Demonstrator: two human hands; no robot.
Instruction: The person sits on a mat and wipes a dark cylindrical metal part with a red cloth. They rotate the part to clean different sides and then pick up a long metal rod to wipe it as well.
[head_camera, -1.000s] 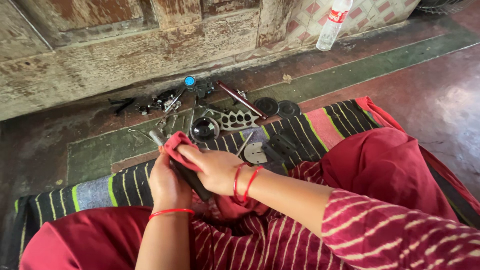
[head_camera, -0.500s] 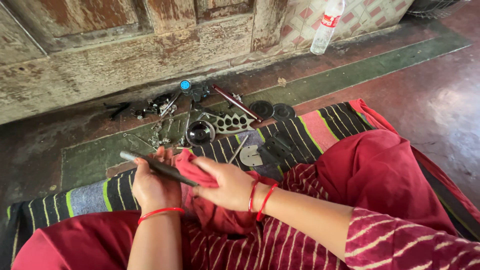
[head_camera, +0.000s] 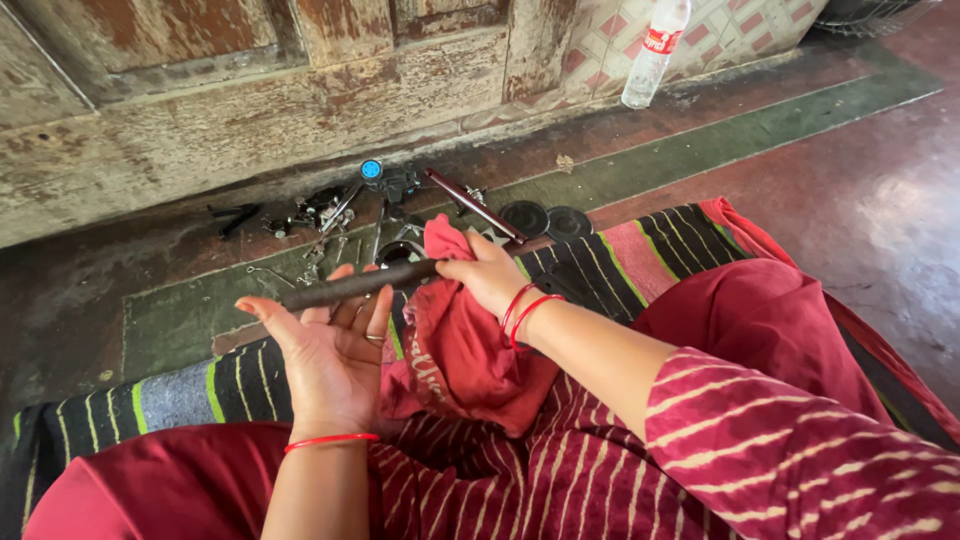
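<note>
A dark metal rod (head_camera: 345, 287) lies nearly level across my left hand (head_camera: 325, 350), whose palm faces up with the fingers spread under the rod. My right hand (head_camera: 487, 272) grips the rod's right end through a red cloth (head_camera: 460, 345), which hangs down over my lap. Just beyond the hands, on the floor and the striped mat (head_camera: 180, 385), lie several small metal parts (head_camera: 320, 215).
A dark red tube (head_camera: 475, 205) and two black discs (head_camera: 545, 220) lie past the cloth. A tool with a blue round cap (head_camera: 371, 170) sits near the worn wooden door (head_camera: 250, 100). A plastic bottle (head_camera: 655, 50) stands at the far wall.
The left hand has opened flat under the rod. The right hand has slid the cloth along the rod from its middle to its right end, lifting the cloth up.
</note>
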